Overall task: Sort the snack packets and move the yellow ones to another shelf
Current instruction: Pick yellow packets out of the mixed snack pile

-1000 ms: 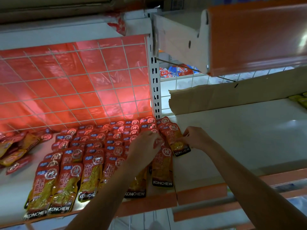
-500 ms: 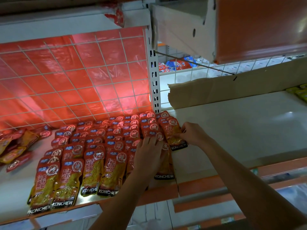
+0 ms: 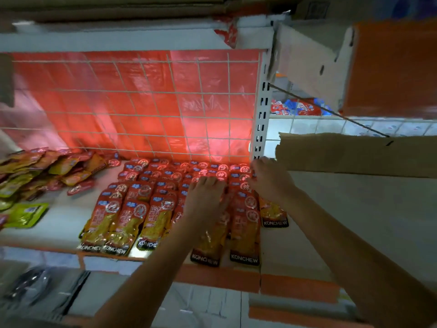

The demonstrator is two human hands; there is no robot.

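Note:
Rows of red Konchew snack packets (image 3: 132, 218) lie overlapped on the white shelf (image 3: 61, 223). My left hand (image 3: 205, 197) rests flat, fingers straight, on the packets in the middle-right rows. My right hand (image 3: 269, 181) reaches over the rightmost column to the back row, its fingertips near the upright post (image 3: 261, 114); blur hides whether it pinches anything. One red packet (image 3: 274, 216) lies askew under my right wrist. A yellow-green packet (image 3: 23, 214) lies alone at the left. Behind it is a loose heap of mixed yellow and red packets (image 3: 35, 171).
A wire grid with red plastic (image 3: 142, 102) backs the shelf. To the right, a cardboard sheet (image 3: 354, 152) leans at the back of the neighbouring shelf (image 3: 354, 209). An orange-edged upper shelf (image 3: 390, 67) overhangs at top right. Dark items (image 3: 28, 285) lie below.
Both hands have moved toward the back of the shelf. My right hand left the edge of the askew packet and now reaches the back row by the post.

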